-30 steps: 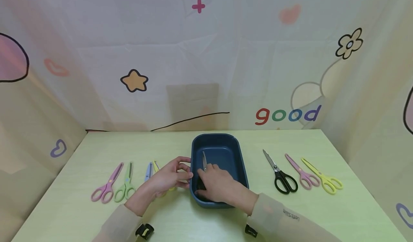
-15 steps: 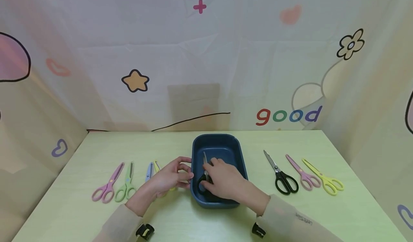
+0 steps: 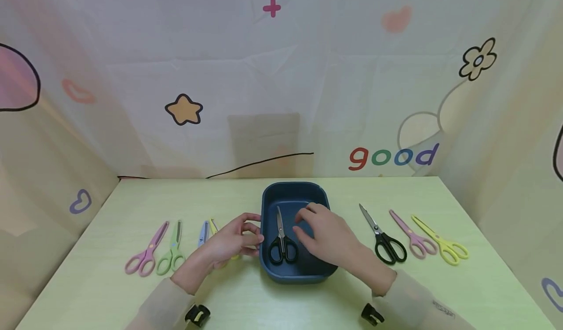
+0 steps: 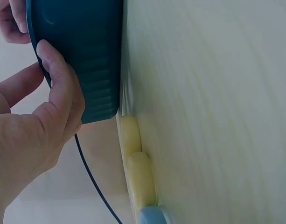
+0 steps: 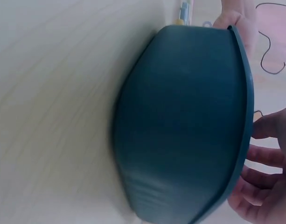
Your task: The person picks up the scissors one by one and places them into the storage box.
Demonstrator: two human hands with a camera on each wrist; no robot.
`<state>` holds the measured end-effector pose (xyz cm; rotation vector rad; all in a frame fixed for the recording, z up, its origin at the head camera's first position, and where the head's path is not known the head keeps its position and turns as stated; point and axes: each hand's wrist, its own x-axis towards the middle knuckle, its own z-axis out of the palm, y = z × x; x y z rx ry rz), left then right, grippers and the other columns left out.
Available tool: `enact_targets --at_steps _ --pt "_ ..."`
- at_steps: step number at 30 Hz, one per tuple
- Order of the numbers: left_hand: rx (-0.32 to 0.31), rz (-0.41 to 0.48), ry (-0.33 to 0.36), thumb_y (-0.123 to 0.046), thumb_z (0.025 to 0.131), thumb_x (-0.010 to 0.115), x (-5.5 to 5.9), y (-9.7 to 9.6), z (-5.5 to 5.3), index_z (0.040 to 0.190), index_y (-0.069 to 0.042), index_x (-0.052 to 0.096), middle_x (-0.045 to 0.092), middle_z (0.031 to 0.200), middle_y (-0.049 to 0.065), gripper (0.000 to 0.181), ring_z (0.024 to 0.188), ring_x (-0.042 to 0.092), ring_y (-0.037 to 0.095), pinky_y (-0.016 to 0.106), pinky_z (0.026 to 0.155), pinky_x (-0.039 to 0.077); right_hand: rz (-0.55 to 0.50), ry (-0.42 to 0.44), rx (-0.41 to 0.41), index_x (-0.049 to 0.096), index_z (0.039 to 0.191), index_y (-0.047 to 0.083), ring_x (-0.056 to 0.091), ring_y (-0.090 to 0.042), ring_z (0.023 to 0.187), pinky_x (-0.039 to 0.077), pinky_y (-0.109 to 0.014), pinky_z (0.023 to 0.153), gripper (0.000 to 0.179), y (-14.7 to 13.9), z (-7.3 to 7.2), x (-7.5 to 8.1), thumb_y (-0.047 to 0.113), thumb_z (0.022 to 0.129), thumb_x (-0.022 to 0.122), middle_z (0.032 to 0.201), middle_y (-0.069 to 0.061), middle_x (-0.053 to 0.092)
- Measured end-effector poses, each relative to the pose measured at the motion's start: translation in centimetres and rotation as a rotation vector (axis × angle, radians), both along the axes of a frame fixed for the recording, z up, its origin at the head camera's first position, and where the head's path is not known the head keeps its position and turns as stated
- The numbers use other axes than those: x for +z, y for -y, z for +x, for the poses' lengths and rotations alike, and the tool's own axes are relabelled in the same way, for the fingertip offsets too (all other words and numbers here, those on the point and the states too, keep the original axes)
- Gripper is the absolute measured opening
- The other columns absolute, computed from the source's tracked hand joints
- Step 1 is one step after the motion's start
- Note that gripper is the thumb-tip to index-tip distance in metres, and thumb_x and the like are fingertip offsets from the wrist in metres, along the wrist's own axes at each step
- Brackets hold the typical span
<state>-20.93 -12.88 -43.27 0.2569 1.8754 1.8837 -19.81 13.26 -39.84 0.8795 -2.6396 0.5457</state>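
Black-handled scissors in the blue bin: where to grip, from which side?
Probably the handle loops, from above on the person's side. The scissors lie flat, blades pointing away, loops nearest and wider than the blades; the raised walls of the blue bin would hinder a low approach.

Bare hands, pale beige sleeves, dark right-sleeve lettering, black wrist pieces

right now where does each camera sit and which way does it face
Head: on the head, facing forward and down at the blue tray and the black-handled scissors inside; left hand, right hand and sleeves show.
Left wrist: worn there, facing the tray's outer wall; left hand large, part of the right hand beyond.
Right wrist: worn there, facing the tray's outside; right hand cropped, left hand beyond.
Both wrist views share the tray and both hands.
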Motion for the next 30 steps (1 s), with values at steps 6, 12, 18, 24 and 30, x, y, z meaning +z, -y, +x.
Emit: enact_targets --at_steps 6,12,18,24,30 --pt "-0.004 0.004 0.005 0.002 0.101 0.061 -0.1 0.1 0.0 0.147 0.005 0.034 0.055 0.106 0.014 0.054 0.08 0.066 0.02 0.034 0.076 0.059 -0.102 -0.025 -0.03 0.072 0.1 0.011 0.058 -0.017 0.083 0.053 -0.031 0.067 0.012 -1.6 -0.2 -0.1 0.019 0.093 0.078 0.097 -0.001 0.062" --pt "0.002 -0.001 0.002 0.002 0.101 0.061 -0.2 0.1 -0.1 0.147 0.004 0.035 0.055 0.105 0.013 0.054 0.08 0.065 0.02 0.034 0.076 0.059 -0.142 -0.018 -0.071 0.07 0.102 0.01 0.061 -0.022 0.083 0.054 -0.035 0.07 0.008 -3.6 -0.5 0.0 0.016 0.097 0.07 0.097 -0.002 0.063" --pt "0.007 -0.01 0.003 0.002 0.101 0.061 0.0 0.1 -0.2 0.147 0.004 0.035 0.054 0.106 0.013 0.053 0.079 0.065 0.021 0.034 0.076 0.059 -0.131 0.078 -0.179 0.067 0.106 0.005 0.059 -0.024 0.084 0.053 -0.04 0.072 0.015 -5.7 -0.6 0.3 0.01 0.1 0.055 0.096 -0.004 0.062" --pt "0.009 -0.013 0.005 0.002 0.101 0.061 0.1 0.0 -0.1 0.147 0.004 0.034 0.054 0.105 0.013 0.053 0.077 0.065 0.02 0.034 0.075 0.059 -0.022 0.165 -0.281 0.064 0.108 0.005 0.055 -0.022 0.079 0.05 -0.039 0.067 0.017 -7.6 -0.2 0.2 0.012 0.099 0.051 0.093 -0.006 0.058" --pt "0.012 -0.02 0.01 0.002 0.101 0.062 0.1 0.0 -0.1 0.146 0.004 0.035 0.053 0.105 0.013 0.053 0.077 0.065 0.021 0.034 0.075 0.059 0.032 0.202 -0.282 0.063 0.105 0.005 0.051 -0.021 0.076 0.045 -0.037 0.064 0.012 -9.3 0.3 -0.7 0.01 0.097 0.056 0.091 -0.007 0.057"
